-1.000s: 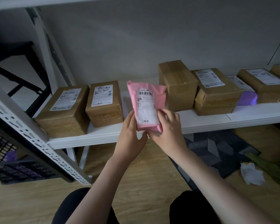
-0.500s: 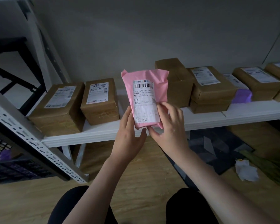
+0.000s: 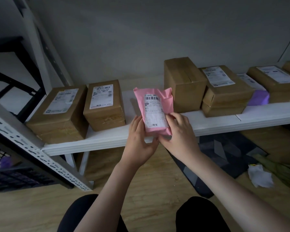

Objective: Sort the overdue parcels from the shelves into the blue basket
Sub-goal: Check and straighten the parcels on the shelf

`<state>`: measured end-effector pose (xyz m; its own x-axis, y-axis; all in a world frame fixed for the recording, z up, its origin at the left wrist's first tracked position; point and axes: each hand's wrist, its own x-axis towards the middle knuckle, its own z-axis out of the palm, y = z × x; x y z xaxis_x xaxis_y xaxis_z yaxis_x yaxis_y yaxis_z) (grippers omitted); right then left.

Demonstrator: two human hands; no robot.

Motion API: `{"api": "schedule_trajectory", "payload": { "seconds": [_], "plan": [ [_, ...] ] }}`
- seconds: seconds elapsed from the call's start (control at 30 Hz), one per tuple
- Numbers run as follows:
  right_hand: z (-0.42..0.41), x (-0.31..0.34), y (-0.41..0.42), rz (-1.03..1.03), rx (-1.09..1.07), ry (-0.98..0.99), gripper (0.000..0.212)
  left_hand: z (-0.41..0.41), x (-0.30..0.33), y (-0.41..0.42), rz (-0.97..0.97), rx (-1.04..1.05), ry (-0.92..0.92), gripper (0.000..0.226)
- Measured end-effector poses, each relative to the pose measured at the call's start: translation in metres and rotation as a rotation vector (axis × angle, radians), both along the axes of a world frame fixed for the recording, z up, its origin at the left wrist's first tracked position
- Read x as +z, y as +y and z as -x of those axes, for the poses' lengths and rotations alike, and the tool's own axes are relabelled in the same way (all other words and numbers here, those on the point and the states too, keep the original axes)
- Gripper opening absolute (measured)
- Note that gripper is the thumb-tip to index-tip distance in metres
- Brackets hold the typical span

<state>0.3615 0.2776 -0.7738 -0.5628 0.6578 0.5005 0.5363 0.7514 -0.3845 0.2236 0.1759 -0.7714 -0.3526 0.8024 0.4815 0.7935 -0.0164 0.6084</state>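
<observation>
Pink parcel (image 3: 155, 111): thin plastic mailer, soft sheen, crinkled; we read white paper label. Boxes (image 3: 105, 104): brown cardboard, matt, glossy tape strips. Shelf board (image 3: 241, 119): smooth white, matt. Upright (image 3: 32, 148): perforated grey metal. Floor (image 3: 32, 211): wood-look, smooth. Basket (image 3: 10, 176): dark plastic mesh.

This looks like a small parcel storeroom. A white shelf (image 3: 157, 139) on slotted metal uprights (image 3: 40, 154) carries a row of taped cardboard boxes (image 3: 105, 104) with printed shipping labels (image 3: 102, 96), against a bare grey wall (image 3: 141, 39). A dark plastic crate (image 3: 10, 176) sits on the wood-look floor (image 3: 32, 211).
</observation>
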Motion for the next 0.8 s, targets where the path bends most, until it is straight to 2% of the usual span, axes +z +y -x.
{"api": "schedule_trajectory", "payload": {
  "seconds": [0.1,0.2,0.3,0.4,0.5,0.6,0.7,0.8],
  "plan": [
    [0.006,-0.001,0.009,0.070,-0.002,-0.063,0.063,0.006,-0.002,0.009,0.110,0.030,0.003,0.068],
    [0.015,-0.001,0.013,0.075,-0.008,-0.124,0.063,0.017,0.001,0.015,0.184,0.074,-0.047,0.051],
    [0.029,-0.002,0.017,0.055,-0.007,-0.119,0.062,0.025,0.010,0.015,0.150,0.183,-0.133,0.033],
    [0.047,0.002,0.022,0.055,-0.002,-0.164,0.063,0.020,0.011,0.006,0.080,0.226,-0.044,0.041],
    [0.059,0.021,0.022,0.114,-0.008,-0.245,0.059,0.011,0.020,0.000,-0.031,0.204,-0.092,0.053],
    [0.048,0.044,0.018,0.129,-0.018,-0.290,0.057,0.004,0.030,0.004,-0.029,0.087,-0.196,0.046],
    [0.024,0.069,0.032,0.171,-0.058,-0.170,0.060,0.010,0.037,0.023,0.069,-0.072,-0.120,0.040],
    [-0.007,0.071,0.052,0.201,-0.113,-0.042,0.056,0.017,0.036,0.044,0.097,-0.113,-0.067,0.042]
  ]
}}
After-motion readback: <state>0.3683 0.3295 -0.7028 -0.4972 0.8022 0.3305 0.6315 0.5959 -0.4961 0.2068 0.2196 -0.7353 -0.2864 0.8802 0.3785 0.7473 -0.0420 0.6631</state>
